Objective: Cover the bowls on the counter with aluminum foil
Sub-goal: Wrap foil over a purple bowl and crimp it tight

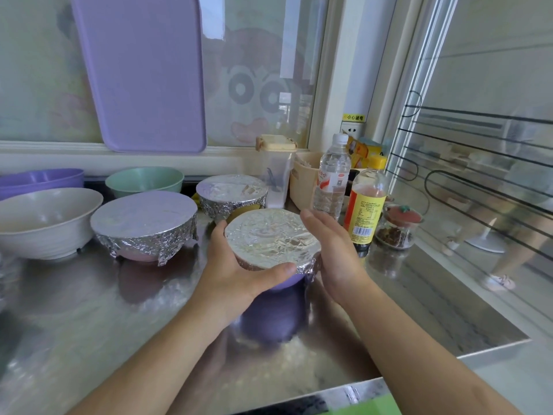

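Step looks like crimping foil (270, 238) on the purple bowl (287, 281), held btwn both hands; left hand (236, 274) fingers curled round its rim; right hand (332, 250) fingers straight, flat against foil edge; next, prob. uncovered bowls (48, 220) left of fingers on tabletop (89, 310).

The left hand (236, 265) hides the near-left wall of the purple bowl (287, 281); foil (270, 238) conceals its contents. The purple dish (39, 179) runs off the left edge. Print on the sauce bottle (366, 208) is too small to read.
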### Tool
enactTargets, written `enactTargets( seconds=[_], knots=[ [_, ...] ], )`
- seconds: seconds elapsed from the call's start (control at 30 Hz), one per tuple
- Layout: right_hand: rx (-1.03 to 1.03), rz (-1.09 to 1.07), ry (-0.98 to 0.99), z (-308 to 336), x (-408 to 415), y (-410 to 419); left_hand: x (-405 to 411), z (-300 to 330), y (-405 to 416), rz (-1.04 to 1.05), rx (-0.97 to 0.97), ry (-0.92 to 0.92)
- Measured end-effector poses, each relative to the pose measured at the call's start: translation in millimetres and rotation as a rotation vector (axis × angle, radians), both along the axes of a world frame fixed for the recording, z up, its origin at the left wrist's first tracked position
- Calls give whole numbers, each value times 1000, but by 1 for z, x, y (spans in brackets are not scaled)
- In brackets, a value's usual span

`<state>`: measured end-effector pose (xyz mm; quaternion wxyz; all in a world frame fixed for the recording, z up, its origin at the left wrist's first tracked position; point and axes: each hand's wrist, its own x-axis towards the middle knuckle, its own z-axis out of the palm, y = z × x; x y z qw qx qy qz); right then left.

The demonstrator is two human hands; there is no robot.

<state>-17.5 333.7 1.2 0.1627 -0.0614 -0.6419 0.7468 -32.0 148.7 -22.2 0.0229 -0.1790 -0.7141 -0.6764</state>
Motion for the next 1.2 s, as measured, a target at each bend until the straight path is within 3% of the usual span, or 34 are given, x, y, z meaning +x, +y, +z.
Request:
enactTargets(
  seconds=[0.23, 0.37, 0.57, 0.83, 1.2],
  knots=[
    [-203, -34, 26, -18, -5, -15, 5, -6, 12, 103, -9, 102],
    [-215, -15, 41, -20, -2, -15, 5, -8, 13, 102, 12, 122],
    [-55, 59, 36, -27, 2, -9, 3, -10, 10, 38, 49, 114],
    [7, 344, 53, -28, 13, 13, 1, -7, 4, -58, 67, 106],
    [207, 344, 80, -33, 13, 25, -1, -8, 3, -66, 55, 117]
  ],
)
